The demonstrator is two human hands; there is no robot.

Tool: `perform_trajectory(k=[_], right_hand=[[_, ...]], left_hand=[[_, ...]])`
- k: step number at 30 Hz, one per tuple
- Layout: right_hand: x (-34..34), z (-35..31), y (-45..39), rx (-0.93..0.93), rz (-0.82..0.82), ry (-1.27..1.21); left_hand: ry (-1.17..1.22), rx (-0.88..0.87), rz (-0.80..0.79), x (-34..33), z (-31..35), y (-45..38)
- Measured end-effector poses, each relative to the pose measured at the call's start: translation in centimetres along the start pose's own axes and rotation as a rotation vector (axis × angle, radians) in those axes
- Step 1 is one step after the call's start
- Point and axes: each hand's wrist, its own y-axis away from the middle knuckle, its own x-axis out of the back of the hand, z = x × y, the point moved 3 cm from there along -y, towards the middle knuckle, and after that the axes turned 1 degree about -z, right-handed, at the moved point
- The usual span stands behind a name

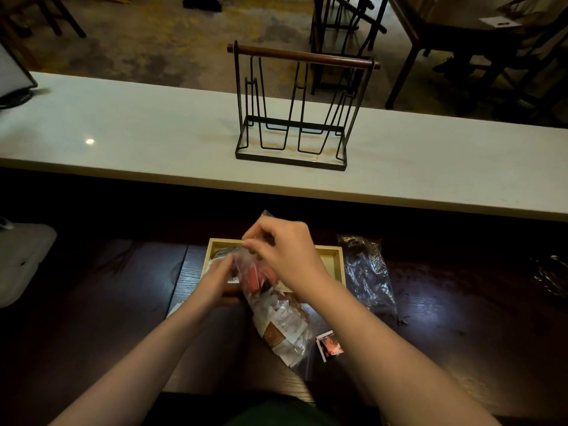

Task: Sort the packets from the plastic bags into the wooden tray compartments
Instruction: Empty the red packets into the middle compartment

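Both my hands on one packet-filled bag above the tray.
My right fingers (253, 243) pinch the plastic bag (276, 305) top; left fingers (226, 262) grip its side, over the wooden tray (333, 256). One loose packet (329, 345) and one second bag (367, 272) lie right on the dark counter (461, 318); wire rack (295, 118) beyond.

Glossy crinkled plastic bag (276, 305); pale wooden tray (333, 256)

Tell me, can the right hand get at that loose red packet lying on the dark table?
Probably yes. The loose red packet lies uncovered beside the packet-filled plastic bag, just under the right forearm; the right hand would first have to let go of the bag's top.
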Motion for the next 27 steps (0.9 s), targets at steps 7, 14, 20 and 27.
perform_trajectory(k=[7,14,20,27], right_hand=[[3.4,0.4,-3.5,-0.080,0.046,-0.126],[2.4,5.2,-4.3,-0.161,-0.100,0.077],[-0.5,9.8,-3.4,-0.247,-0.115,0.070],[-2.5,13.3,-2.3,-0.378,-0.107,-0.006]], left_hand=[[0.409,0.063,0.087,0.3,-0.2,-1.8],[0.022,-0.160,0.435,5.2,0.9,-2.8],[-0.453,-0.338,0.648,6.8,3.5,-2.3],[-0.555,-0.415,0.634,5.7,4.7,-1.7]])
